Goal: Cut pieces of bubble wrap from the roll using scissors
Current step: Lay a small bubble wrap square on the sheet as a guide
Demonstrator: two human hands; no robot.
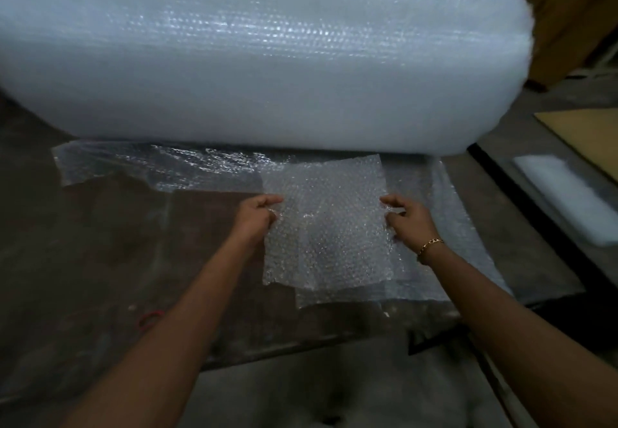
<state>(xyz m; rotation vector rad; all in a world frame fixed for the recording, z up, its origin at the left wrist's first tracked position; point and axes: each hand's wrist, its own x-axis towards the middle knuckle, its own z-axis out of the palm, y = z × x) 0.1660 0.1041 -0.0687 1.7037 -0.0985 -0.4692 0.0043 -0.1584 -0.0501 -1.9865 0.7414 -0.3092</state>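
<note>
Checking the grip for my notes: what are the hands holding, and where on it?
One cut piece of bubble wrap: the left hand pinches its left edge, the right hand its right edge.

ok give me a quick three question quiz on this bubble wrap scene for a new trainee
1. True or false: the left hand and the right hand each pinch a side edge of the cut bubble wrap piece.
2. The big roll is: A) lying on its side beyond the piece, farther from the person; B) held up in both hands; C) standing upright on its end.
3. Fill in: the gold bracelet sits on the ____ wrist.
Key: 1 true; 2 A; 3 right.
</note>
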